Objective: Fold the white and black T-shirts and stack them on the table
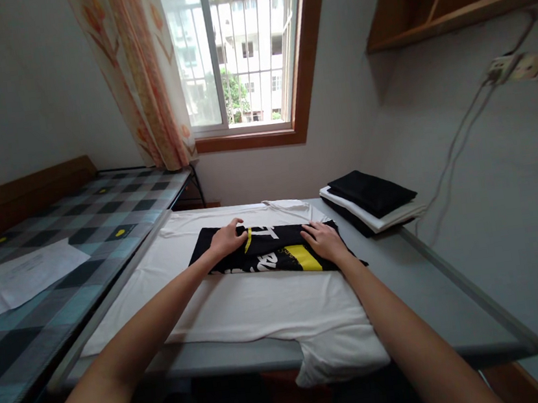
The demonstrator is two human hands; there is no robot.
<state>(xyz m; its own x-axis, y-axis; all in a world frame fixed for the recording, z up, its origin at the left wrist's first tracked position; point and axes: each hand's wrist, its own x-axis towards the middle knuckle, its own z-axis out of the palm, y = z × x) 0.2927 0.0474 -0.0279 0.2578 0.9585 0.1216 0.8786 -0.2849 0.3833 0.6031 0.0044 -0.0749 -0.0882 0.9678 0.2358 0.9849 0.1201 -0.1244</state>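
Note:
A black shirt-like garment [274,243] with white letters and yellow patches lies folded into a narrow strip. It rests across a white T-shirt [243,309] spread flat on the table, one sleeve hanging over the front edge. My left hand [228,238] is on the left part of the black garment, thumb and fingers apart. On its right end lies my right hand [323,239], palm down with the fingers spread out. Neither hand is closed around the cloth. Parts of the garment under both hands are hidden.
Folded black and white clothes [371,195] are stacked at the table's back right. The grey table [438,298] borders a bed with a checked cover [79,218] on the left, where papers [37,272] lie. A cable [457,139] hangs down the right wall.

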